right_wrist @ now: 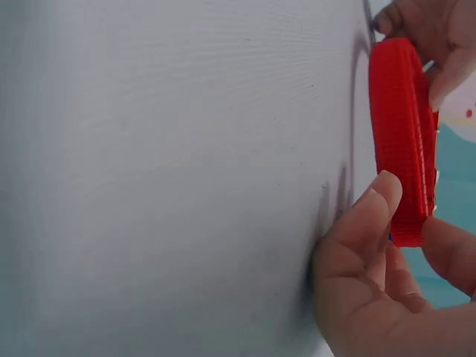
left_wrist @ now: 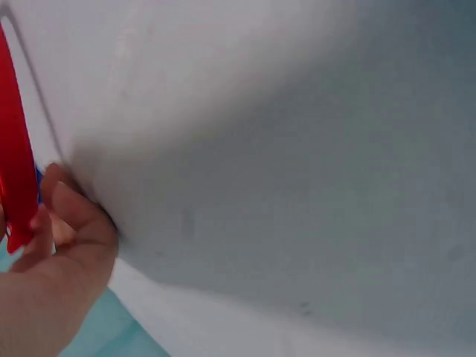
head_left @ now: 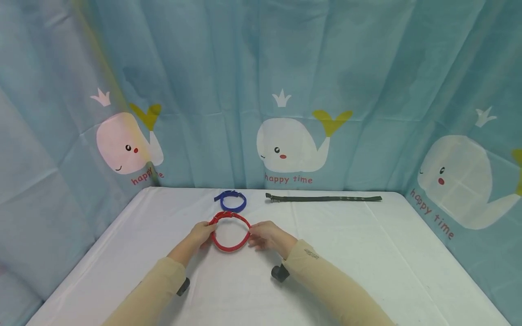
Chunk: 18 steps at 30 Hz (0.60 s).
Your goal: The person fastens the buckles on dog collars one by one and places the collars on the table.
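A red collar (head_left: 229, 249), buckled into a loop, is held between both hands near the middle of the white table. My left hand (head_left: 202, 232) pinches its left side; in the left wrist view, the red strap (left_wrist: 16, 149) is cut off by the frame's edge. On the opposite side, my right hand (head_left: 267, 232) grips the loop between thumb and fingers. The right wrist view has the red strap edge-on, with the right hand (right_wrist: 364, 268) below and the left hand (right_wrist: 442, 37) above. Just behind lies a blue collar (head_left: 234, 209), also looped.
A dark collar (head_left: 322, 198) lies stretched out straight along the back of the white table (head_left: 359, 258), to the right. Blue curtains (head_left: 228, 90) with whale prints stand behind and at both sides of the table.
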Each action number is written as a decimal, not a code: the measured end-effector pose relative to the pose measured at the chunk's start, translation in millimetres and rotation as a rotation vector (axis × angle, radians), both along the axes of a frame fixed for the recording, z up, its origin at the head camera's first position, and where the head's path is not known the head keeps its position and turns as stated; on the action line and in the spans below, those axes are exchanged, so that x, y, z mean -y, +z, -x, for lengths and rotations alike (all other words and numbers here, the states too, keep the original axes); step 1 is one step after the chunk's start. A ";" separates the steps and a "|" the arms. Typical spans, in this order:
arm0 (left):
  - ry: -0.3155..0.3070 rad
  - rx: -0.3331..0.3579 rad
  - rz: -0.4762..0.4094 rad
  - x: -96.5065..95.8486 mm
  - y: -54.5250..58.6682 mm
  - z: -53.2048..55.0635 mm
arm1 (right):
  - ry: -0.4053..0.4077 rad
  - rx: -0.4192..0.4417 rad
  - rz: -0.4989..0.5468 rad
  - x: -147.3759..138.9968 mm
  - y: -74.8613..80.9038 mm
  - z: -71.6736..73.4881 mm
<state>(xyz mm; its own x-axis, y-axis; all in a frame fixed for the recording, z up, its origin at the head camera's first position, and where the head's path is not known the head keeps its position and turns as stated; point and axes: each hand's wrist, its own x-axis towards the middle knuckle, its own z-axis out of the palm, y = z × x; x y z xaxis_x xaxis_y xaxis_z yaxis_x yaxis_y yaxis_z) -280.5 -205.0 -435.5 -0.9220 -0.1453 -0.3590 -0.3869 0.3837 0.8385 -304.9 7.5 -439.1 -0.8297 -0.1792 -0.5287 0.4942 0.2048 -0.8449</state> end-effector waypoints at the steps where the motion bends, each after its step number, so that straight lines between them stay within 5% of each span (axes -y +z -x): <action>1: 0.001 0.012 0.010 0.9 0.1 0.0 | -0.010 -0.003 -0.005 1.1 -0.2 0.1; 9: -0.019 0.089 0.048 4.4 2.6 0.3 | -0.084 -0.035 -0.058 8.1 -4.4 -1.7; 18: -0.023 0.102 0.014 5.6 -0.3 -1.0 | -0.024 -0.016 -0.036 0.0 -2.6 -3.7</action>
<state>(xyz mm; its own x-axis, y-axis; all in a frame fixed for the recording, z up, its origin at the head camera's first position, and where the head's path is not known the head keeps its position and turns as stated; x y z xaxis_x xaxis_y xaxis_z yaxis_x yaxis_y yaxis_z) -279.5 -210.6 -435.8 -0.8840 -0.1306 -0.4488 -0.4608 0.4049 0.7898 -301.2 7.5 -441.6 -0.8421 -0.1400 -0.5209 0.4857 0.2233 -0.8451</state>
